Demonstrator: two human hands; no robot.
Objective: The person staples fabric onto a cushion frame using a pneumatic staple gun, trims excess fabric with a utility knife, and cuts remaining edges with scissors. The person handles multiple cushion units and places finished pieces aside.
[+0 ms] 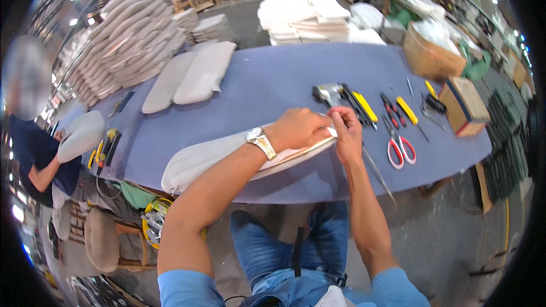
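A light grey padded seat cushion (199,162) lies on the blue-covered table in front of me, its wooden edge partly showing along the near side. My left hand (298,131), with a metal watch on the wrist, is closed over the cushion's right end, gripping the fabric there. Closed in a pinch at the same corner is my right hand (346,136), touching the cover's white edge. The fingertips hide exactly what lies between them. Just beyond my hands sits a pneumatic staple gun (329,94), its air hose (378,173) running off the near table edge.
Right of my hands lie scissors (401,150), pliers (392,111), a yellow-handled screwdriver (410,116) and a small cardboard box (466,107). Two finished-looking cushions (205,74) rest at the far left, beside a tall cushion stack (125,34). A co-worker (42,153) holds another cushion at left.
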